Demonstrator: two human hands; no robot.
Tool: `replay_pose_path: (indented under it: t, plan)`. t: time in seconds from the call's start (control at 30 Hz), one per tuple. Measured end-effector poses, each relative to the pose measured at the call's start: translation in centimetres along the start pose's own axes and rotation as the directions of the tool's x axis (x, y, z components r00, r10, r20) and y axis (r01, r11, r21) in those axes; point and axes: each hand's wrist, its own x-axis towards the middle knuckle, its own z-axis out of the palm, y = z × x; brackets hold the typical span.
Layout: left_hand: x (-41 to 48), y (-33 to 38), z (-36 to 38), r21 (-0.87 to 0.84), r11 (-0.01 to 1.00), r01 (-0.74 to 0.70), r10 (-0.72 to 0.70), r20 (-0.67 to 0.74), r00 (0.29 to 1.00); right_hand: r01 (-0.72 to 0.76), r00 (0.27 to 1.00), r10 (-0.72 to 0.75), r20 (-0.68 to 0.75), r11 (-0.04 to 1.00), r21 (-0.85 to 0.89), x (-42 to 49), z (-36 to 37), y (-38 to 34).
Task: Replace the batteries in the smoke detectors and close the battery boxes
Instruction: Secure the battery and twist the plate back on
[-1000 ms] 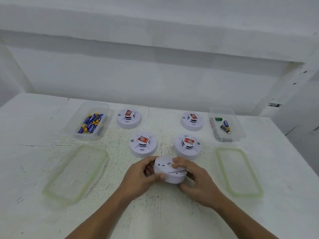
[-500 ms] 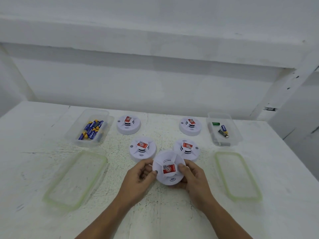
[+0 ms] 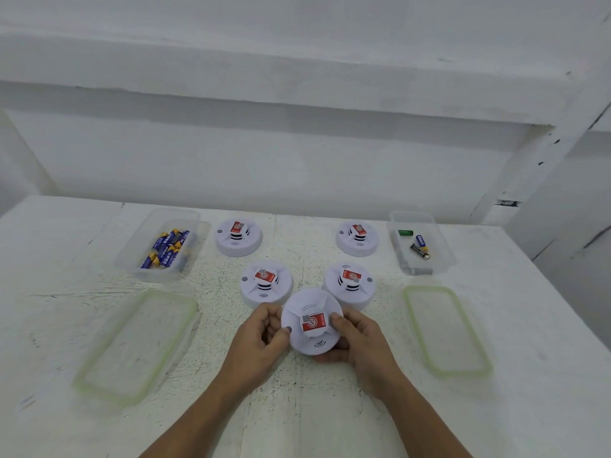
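We hold a detector [image 3: 310, 320] between both hands, its face with the red label [image 3: 314, 322] turned up. Our left hand [image 3: 261, 338] grips its left rim, thumb on top and fingers curled under. Our right hand [image 3: 360, 342] grips the right rim, thumb beside the label and fingers beneath. We cannot tell whether it touches the table [image 3: 529, 325].

Just behind it sit the near-left detector [image 3: 266, 282] and near-right detector [image 3: 349, 284], close together. Farther back are the far-left detector [image 3: 238, 236] and far-right detector [image 3: 357, 238], well apart.

The left box [image 3: 175, 213] stands open beside the far-left detector and holds a heap of blue batteries [image 3: 167, 247]. The left lid [image 3: 135, 345] lies flat in front of it. The right box [image 3: 443, 252], beside the far-right detector, holds a green battery [image 3: 405, 232], a blue battery [image 3: 420, 240] and a dark battery [image 3: 420, 251]. The right lid [image 3: 446, 328] lies before it.
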Motion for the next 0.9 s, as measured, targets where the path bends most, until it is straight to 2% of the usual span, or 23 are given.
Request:
replay_pose_path:
  t: [0.3, 0.9]
  plan:
    - [-0.09, -0.16, 0.08, 0.015, 1.0, 0.01, -0.01, -0.004, 1.0, -0.056, 0.997, 0.052, 0.064, 0.997, 0.052, 0.06, -0.32, -0.23]
    - [-0.27, -0.1, -0.01, 0.048, 0.999, 0.011, -0.01, -0.012, 1.0, -0.031, 0.999, 0.029, 0.044, 0.999, 0.034, -0.09, -0.2, -0.14]
